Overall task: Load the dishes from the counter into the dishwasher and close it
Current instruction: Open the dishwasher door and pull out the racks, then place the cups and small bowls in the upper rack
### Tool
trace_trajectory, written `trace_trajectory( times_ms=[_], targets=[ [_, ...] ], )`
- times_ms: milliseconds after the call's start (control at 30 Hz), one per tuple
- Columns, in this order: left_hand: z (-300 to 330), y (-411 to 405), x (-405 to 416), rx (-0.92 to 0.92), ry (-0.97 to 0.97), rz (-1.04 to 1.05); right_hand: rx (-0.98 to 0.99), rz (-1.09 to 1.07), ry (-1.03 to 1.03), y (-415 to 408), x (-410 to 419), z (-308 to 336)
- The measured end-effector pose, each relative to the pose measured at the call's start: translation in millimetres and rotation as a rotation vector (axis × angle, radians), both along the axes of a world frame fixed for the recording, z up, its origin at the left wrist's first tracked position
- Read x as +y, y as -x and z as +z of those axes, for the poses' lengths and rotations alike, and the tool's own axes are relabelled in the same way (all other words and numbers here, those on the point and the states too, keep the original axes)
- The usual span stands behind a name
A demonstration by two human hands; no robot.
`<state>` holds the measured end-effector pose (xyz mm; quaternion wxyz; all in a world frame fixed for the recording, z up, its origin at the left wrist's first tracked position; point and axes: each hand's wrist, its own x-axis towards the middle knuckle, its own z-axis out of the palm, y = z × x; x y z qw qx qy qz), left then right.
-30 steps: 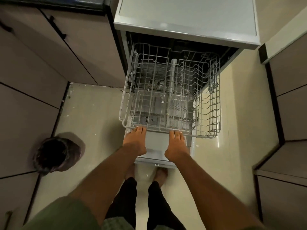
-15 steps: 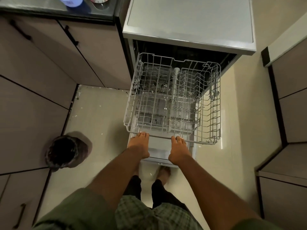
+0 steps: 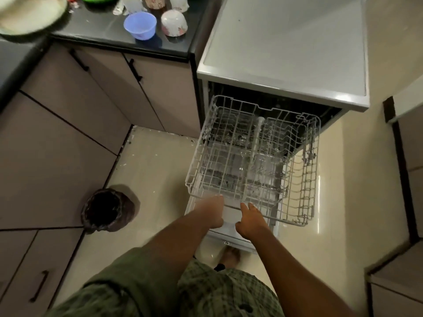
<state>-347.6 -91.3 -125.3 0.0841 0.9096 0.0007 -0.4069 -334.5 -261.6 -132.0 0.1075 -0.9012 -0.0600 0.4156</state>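
Now your left hand [image 3: 211, 210] and right hand [image 3: 250, 219] have let go of the empty white wire dishwasher rack [image 3: 249, 161], fingers loose; rack's out, blue plastic bowl [image 3: 140, 25] waits on the tabletop beyond your left.

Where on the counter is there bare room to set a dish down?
The dark counter is bare between the pale plate and the blue bowl. It is crowded along the back and around the floral bowl.

two hands [image 3: 211, 210] [image 3: 250, 221], one wire rack [image 3: 306, 179], one blue bowl [image 3: 140, 25], one floral bowl [image 3: 174, 22], one bin [image 3: 107, 210]
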Motion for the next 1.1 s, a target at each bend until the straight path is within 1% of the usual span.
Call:
trace_trajectory(
  times_ms=[200,367,533,700,900,1100],
  targets=[
    [12,2,12,-0.068,0.022,0.137,-0.077,0.121,-0.054,-18,42,11],
    [14,9,51,-0.130,0.035,0.226,-0.109,0.202,-0.082,-24,91,21],
    [16,3,111,-0.187,0.076,0.219,-0.149,0.206,-0.097,-30,154,33],
    [31,8,189,-0.226,0.125,0.155,-0.173,0.195,-0.110,-21,242,51],
    [44,6,293,-0.300,0.092,0.125,-0.256,0.111,-0.113,-16,343,58],
    [52,-4,371,-0.340,0.039,0.169,-0.349,0.120,-0.098,-21,399,69]
  ],
)
